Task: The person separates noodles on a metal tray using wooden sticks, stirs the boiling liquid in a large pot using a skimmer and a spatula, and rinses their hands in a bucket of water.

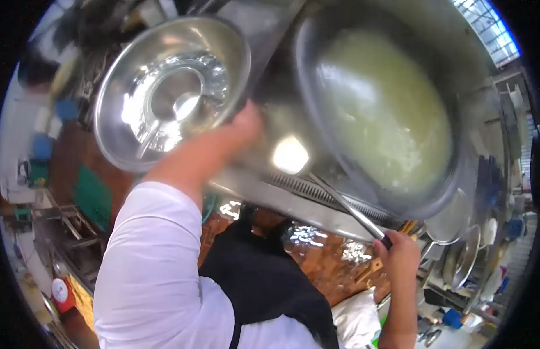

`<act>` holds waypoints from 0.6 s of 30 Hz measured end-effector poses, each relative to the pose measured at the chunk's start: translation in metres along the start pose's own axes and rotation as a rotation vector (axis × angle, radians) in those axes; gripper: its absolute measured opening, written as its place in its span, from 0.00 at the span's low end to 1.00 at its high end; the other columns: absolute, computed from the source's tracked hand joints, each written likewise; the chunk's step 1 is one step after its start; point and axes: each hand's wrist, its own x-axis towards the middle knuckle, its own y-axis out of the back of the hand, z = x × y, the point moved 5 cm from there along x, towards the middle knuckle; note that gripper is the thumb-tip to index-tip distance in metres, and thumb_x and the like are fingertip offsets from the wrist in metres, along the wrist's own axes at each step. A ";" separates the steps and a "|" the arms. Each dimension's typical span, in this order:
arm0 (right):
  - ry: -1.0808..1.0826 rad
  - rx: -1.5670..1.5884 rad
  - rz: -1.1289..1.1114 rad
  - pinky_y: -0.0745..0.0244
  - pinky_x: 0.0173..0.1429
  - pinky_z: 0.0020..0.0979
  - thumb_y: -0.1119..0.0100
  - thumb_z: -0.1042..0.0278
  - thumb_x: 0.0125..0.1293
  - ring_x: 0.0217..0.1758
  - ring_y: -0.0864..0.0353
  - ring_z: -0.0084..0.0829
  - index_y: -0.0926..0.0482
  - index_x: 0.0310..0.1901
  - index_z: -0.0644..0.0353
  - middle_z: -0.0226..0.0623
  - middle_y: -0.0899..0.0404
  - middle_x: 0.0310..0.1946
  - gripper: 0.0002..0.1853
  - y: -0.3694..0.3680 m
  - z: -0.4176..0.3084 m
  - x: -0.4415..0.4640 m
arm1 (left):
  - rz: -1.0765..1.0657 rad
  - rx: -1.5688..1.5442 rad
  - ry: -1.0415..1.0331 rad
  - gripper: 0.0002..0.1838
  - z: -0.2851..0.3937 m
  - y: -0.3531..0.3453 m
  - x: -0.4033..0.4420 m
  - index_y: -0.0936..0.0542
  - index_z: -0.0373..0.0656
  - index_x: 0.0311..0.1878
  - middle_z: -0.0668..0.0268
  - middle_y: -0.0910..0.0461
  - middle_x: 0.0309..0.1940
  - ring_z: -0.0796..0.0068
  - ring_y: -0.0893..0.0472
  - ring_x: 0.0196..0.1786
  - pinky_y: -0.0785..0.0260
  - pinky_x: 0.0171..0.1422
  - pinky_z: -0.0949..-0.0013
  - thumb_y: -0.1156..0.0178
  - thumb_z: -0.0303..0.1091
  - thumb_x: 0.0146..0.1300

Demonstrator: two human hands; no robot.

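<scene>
My left hand [247,123], smeared by motion, is closed at the right rim of a large shiny metal bowl [124,75]. Its fingertips do not show clearly. Inside the bowl is a bright, reflective round middle with a thin handle-like streak. In my right hand [399,253] is the dark grip of a long-handled ladle [348,206]. The ladle's head glares white between the bowl and a big wok [308,75]. Cloudy pale yellow-green liquid [386,110] fills much of the wok, with some foam near its lower edge.
A slotted metal grate [305,187] runs along the stove's front edge. On the right stand a round strainer [450,218] and pans on a rack. A red-rimmed scale [61,294] is at lower left. Wet reddish floor tiles [322,262] shine below.
</scene>
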 end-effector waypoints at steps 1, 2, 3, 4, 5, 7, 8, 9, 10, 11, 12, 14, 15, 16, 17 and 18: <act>0.035 0.020 0.017 0.26 0.39 0.42 0.30 0.53 0.50 0.34 0.19 0.43 0.17 0.34 0.55 0.39 0.20 0.28 0.16 0.001 -0.001 0.005 | -0.055 -0.060 -0.059 0.15 0.004 -0.007 0.003 0.18 0.43 0.49 0.58 0.18 0.49 0.56 0.22 0.58 0.43 0.68 0.46 0.46 0.37 0.63; 0.038 -0.033 -0.028 0.27 0.38 0.43 0.30 0.53 0.50 0.33 0.20 0.43 0.17 0.34 0.55 0.38 0.21 0.27 0.15 -0.002 -0.006 0.011 | -0.107 -0.118 -0.117 0.13 0.008 -0.017 0.009 0.17 0.43 0.44 0.58 0.16 0.45 0.57 0.20 0.53 0.39 0.65 0.47 0.45 0.36 0.61; 0.075 -0.020 0.002 0.27 0.37 0.43 0.30 0.53 0.50 0.32 0.20 0.42 0.17 0.34 0.55 0.38 0.22 0.26 0.15 -0.007 -0.011 0.016 | -0.162 -0.180 -0.175 0.11 0.011 -0.020 0.010 0.15 0.43 0.39 0.58 0.15 0.41 0.58 0.17 0.49 0.35 0.62 0.48 0.44 0.35 0.60; 0.113 -0.007 0.030 0.27 0.37 0.43 0.30 0.53 0.50 0.32 0.20 0.42 0.17 0.34 0.55 0.37 0.22 0.26 0.15 -0.017 -0.017 0.021 | -0.111 -0.282 -0.118 0.10 0.013 -0.018 0.010 0.15 0.43 0.37 0.57 0.15 0.38 0.58 0.17 0.47 0.32 0.58 0.50 0.44 0.34 0.59; 0.151 0.007 0.057 0.27 0.37 0.43 0.30 0.53 0.50 0.32 0.20 0.42 0.17 0.34 0.54 0.37 0.22 0.25 0.15 -0.028 -0.022 0.026 | -0.061 -0.384 -0.060 0.09 0.017 -0.010 0.002 0.15 0.43 0.35 0.57 0.15 0.36 0.57 0.16 0.45 0.29 0.54 0.52 0.43 0.33 0.57; 0.143 0.066 0.040 0.26 0.37 0.42 0.30 0.53 0.50 0.32 0.20 0.42 0.17 0.34 0.53 0.37 0.21 0.26 0.15 -0.049 -0.027 0.031 | 0.025 -0.545 0.009 0.08 0.012 0.010 -0.009 0.15 0.42 0.33 0.54 0.16 0.34 0.56 0.16 0.41 0.26 0.48 0.54 0.42 0.32 0.55; 0.136 0.105 0.037 0.26 0.37 0.42 0.29 0.53 0.49 0.31 0.20 0.42 0.17 0.33 0.53 0.37 0.21 0.26 0.15 -0.057 -0.028 0.033 | 0.060 -0.605 0.022 0.09 0.006 0.023 -0.015 0.15 0.41 0.34 0.53 0.16 0.33 0.54 0.16 0.40 0.25 0.45 0.54 0.42 0.31 0.54; 0.134 0.144 0.032 0.26 0.37 0.42 0.29 0.53 0.49 0.31 0.20 0.42 0.17 0.33 0.53 0.37 0.21 0.26 0.15 -0.066 -0.029 0.035 | 0.093 -0.666 0.039 0.09 0.001 0.029 -0.020 0.15 0.40 0.34 0.52 0.16 0.33 0.52 0.16 0.38 0.24 0.43 0.54 0.42 0.31 0.53; 0.138 0.183 0.028 0.25 0.37 0.41 0.28 0.54 0.49 0.31 0.19 0.42 0.16 0.34 0.54 0.38 0.20 0.26 0.15 -0.076 -0.027 0.036 | 0.157 -0.725 0.116 0.08 -0.008 0.028 -0.018 0.16 0.39 0.33 0.51 0.17 0.32 0.52 0.16 0.39 0.24 0.43 0.54 0.42 0.29 0.53; 0.127 0.198 0.038 0.25 0.37 0.41 0.28 0.54 0.48 0.31 0.19 0.42 0.16 0.34 0.54 0.38 0.20 0.26 0.15 -0.084 -0.025 0.035 | 0.175 -0.721 0.110 0.08 -0.016 0.024 -0.020 0.16 0.39 0.33 0.50 0.17 0.33 0.52 0.16 0.39 0.24 0.43 0.54 0.43 0.28 0.53; 0.114 0.213 0.050 0.25 0.37 0.41 0.28 0.54 0.48 0.31 0.19 0.42 0.16 0.35 0.54 0.39 0.20 0.26 0.15 -0.092 -0.022 0.034 | 0.194 -0.717 0.103 0.08 -0.027 0.020 -0.022 0.16 0.39 0.33 0.50 0.17 0.33 0.52 0.16 0.39 0.24 0.42 0.55 0.43 0.28 0.53; 0.110 0.248 0.064 0.25 0.37 0.41 0.28 0.54 0.49 0.31 0.19 0.43 0.15 0.36 0.53 0.39 0.20 0.26 0.16 -0.102 -0.017 0.033 | 0.102 -0.646 0.113 0.09 -0.039 0.038 -0.041 0.15 0.41 0.34 0.52 0.16 0.34 0.53 0.16 0.39 0.23 0.42 0.56 0.45 0.28 0.55; 0.117 0.268 0.065 0.25 0.37 0.41 0.28 0.54 0.49 0.31 0.19 0.43 0.15 0.37 0.53 0.39 0.20 0.27 0.16 -0.106 -0.015 0.033 | 0.065 -0.629 0.095 0.09 -0.034 0.036 -0.046 0.15 0.41 0.34 0.53 0.16 0.34 0.54 0.15 0.40 0.23 0.43 0.56 0.45 0.28 0.56; 0.121 0.287 0.068 0.25 0.37 0.41 0.28 0.54 0.49 0.31 0.19 0.43 0.15 0.38 0.53 0.39 0.20 0.27 0.17 -0.108 -0.013 0.033 | 0.030 -0.612 0.076 0.09 -0.027 0.034 -0.053 0.15 0.42 0.34 0.55 0.15 0.35 0.56 0.15 0.40 0.23 0.43 0.56 0.45 0.29 0.56; 0.127 0.281 0.072 0.25 0.37 0.41 0.28 0.54 0.49 0.31 0.19 0.43 0.15 0.38 0.53 0.39 0.20 0.26 0.17 -0.109 -0.012 0.033 | -0.003 -0.594 0.056 0.09 -0.019 0.033 -0.059 0.15 0.42 0.34 0.56 0.15 0.36 0.57 0.15 0.41 0.23 0.44 0.56 0.45 0.30 0.57; 0.131 0.275 0.075 0.25 0.37 0.41 0.28 0.54 0.49 0.31 0.19 0.43 0.15 0.38 0.53 0.39 0.21 0.26 0.17 -0.111 -0.011 0.034 | -0.080 -0.545 0.171 0.10 -0.007 0.027 -0.058 0.14 0.44 0.36 0.59 0.15 0.38 0.60 0.15 0.43 0.23 0.44 0.57 0.45 0.30 0.58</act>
